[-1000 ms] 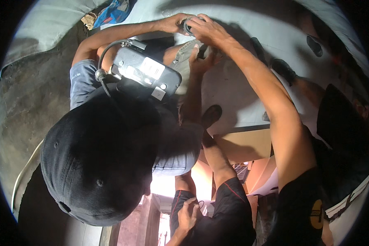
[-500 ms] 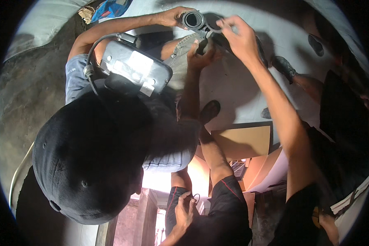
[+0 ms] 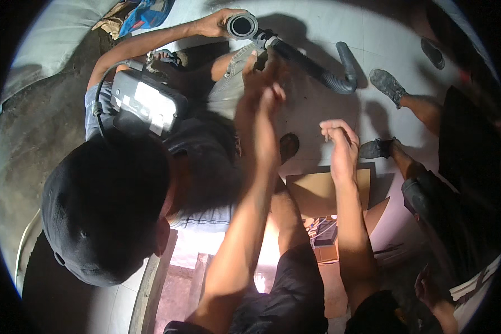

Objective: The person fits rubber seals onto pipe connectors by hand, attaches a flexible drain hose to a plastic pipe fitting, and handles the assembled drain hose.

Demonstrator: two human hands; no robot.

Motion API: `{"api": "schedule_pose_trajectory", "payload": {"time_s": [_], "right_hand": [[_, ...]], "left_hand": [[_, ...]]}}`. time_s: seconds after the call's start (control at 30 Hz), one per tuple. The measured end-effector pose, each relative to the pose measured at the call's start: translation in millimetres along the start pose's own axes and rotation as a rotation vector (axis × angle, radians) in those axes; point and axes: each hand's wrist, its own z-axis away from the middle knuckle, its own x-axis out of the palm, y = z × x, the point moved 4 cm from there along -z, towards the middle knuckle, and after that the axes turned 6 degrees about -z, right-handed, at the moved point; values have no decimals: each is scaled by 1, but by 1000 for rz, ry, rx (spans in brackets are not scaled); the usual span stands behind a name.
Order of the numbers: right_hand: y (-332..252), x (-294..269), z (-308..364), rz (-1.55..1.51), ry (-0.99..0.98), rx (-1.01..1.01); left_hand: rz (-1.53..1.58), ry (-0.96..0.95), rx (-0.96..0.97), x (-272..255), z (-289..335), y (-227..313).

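Observation:
My left hand reaches far forward, smeared by motion, overlapping a co-worker's forearm and hand; what its fingers do is unclear. To its right, my right hand is raised with fingers loosely bent and apart, and nothing shows between them. Just beyond my left hand, a grey round pipe fitting faces up with its dark opening. The co-worker's far hand grips its left side. From the fitting a dark ribbed hose runs right and bends upward at its end. The co-worker's other hand is partly hidden behind mine.
The co-worker's black cap and strapped-on device fill the left. Below my right hand stands an opened cardboard box. Another person's shoe is on the pale tiled floor at right. A wooden beam lies lower left.
My left hand has moved forward from near my lap, where it held a small dark ring. My right hand has drawn back from the fitting; the ring it held is not visible. The fitting shifted slightly left.

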Motion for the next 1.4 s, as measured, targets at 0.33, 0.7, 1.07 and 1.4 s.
{"api": "schedule_pose_trajectory", "payload": {"time_s": [0.33,0.7,1.07,1.4], "right_hand": [[-36,87,-91,-65,61,-226],[3,151,-185,338,187,-497],[16,177,-223,347,229,-709],[10,181,-215,278,102,-587]], "left_hand": [[-122,-139,377,-25,-225,-19],[-668,294,644,-31,-214,-8],[-785,289,967,-15,-208,2],[-907,352,813,-22,-207,1]]}}
